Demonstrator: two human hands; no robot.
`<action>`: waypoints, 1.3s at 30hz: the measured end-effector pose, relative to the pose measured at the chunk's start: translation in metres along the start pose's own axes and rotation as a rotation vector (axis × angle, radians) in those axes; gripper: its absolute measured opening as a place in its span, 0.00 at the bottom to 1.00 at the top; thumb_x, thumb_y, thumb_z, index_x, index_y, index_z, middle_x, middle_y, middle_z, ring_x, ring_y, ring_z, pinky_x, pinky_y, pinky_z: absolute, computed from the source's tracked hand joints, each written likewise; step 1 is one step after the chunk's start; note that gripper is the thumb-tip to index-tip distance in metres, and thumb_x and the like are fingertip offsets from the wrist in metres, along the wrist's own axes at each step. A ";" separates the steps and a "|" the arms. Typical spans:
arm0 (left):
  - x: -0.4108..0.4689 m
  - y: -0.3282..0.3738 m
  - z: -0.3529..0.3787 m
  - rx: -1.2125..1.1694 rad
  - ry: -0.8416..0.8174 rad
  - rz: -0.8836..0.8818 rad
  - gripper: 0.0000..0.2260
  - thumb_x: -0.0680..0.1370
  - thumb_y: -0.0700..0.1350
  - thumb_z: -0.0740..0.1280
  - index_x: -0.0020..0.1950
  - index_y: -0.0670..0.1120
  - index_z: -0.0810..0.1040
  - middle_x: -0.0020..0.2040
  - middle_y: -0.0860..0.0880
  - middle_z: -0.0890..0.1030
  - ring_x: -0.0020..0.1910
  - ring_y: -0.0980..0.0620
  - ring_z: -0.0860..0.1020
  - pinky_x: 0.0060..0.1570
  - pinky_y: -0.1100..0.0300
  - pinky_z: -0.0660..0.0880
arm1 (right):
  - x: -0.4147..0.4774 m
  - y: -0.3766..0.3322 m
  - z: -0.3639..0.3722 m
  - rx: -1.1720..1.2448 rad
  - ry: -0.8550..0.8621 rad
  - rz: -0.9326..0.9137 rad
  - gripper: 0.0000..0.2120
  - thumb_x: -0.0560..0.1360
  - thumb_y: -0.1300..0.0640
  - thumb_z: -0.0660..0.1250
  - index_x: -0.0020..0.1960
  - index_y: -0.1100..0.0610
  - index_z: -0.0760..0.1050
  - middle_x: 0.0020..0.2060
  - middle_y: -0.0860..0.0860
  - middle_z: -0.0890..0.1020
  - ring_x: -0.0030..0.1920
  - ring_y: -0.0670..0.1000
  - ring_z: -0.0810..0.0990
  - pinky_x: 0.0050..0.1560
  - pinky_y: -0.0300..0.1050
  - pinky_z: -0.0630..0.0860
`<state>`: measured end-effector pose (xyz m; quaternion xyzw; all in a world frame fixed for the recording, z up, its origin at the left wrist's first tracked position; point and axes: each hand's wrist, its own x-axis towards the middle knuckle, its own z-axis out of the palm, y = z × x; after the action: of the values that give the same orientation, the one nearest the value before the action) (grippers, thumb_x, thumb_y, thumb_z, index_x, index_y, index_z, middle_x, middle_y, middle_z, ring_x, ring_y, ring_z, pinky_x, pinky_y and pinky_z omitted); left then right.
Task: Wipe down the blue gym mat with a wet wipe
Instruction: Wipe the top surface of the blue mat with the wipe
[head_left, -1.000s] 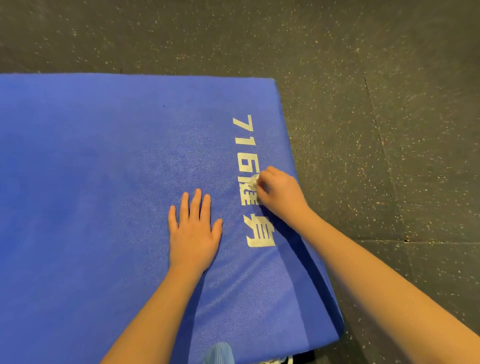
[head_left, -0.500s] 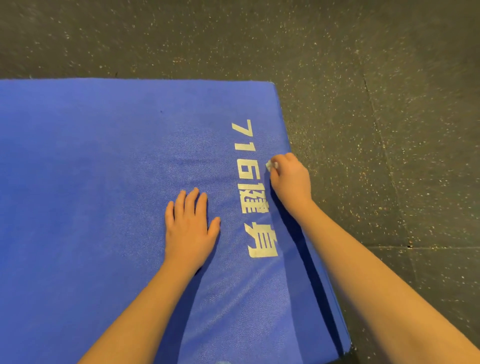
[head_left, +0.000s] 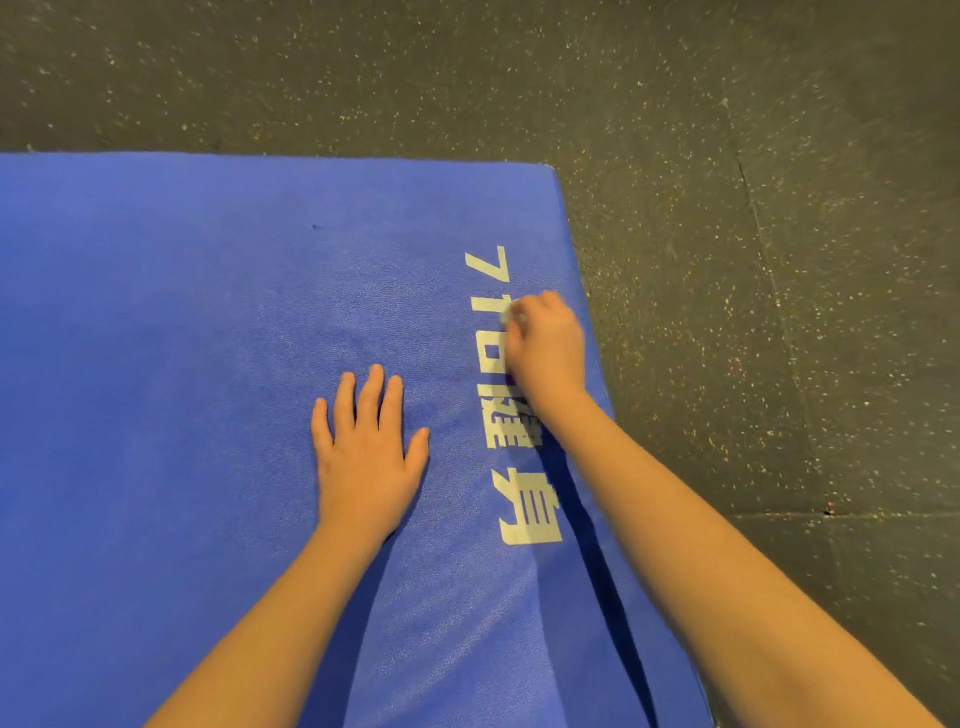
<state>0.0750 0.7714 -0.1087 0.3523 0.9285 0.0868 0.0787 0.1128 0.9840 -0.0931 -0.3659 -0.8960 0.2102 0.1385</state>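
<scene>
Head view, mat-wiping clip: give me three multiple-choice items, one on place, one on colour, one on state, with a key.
1. Where is the right hand working?
A. Over the white lettering near the mat's right edge
B. At the mat's far left
C. On the floor

2. What colour is the mat?
A. Green
B. Blue
C. Red

3. How is the left hand?
A. Clenched around the wipe
B. Raised off the mat
C. Flat, fingers spread

Key: A, the right hand with the wet wipe covers the white lettering; B, the mat is blue; C, the left hand lies palm down.
</scene>
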 end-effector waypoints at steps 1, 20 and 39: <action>0.002 0.000 -0.001 -0.016 0.010 0.003 0.29 0.76 0.57 0.53 0.68 0.40 0.73 0.69 0.40 0.72 0.70 0.36 0.66 0.67 0.37 0.58 | -0.009 -0.006 0.002 0.024 -0.048 -0.147 0.05 0.73 0.62 0.64 0.43 0.64 0.77 0.40 0.59 0.77 0.40 0.62 0.75 0.35 0.50 0.70; 0.049 -0.004 0.002 0.011 0.043 0.037 0.27 0.78 0.54 0.53 0.71 0.40 0.70 0.72 0.43 0.69 0.72 0.39 0.63 0.70 0.39 0.57 | 0.030 0.034 -0.008 -0.089 0.158 0.049 0.06 0.74 0.63 0.65 0.46 0.63 0.79 0.42 0.59 0.78 0.43 0.62 0.76 0.37 0.49 0.71; 0.151 -0.008 -0.009 -0.026 0.064 0.086 0.27 0.80 0.54 0.53 0.74 0.40 0.64 0.76 0.44 0.62 0.76 0.40 0.56 0.72 0.40 0.51 | 0.060 0.023 -0.003 -0.062 -0.023 -0.319 0.05 0.72 0.65 0.64 0.40 0.65 0.78 0.39 0.60 0.77 0.39 0.61 0.75 0.32 0.48 0.73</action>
<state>-0.0437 0.8659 -0.1147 0.3877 0.9134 0.1135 0.0497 0.0859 1.0423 -0.0954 -0.2208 -0.9502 0.1618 0.1487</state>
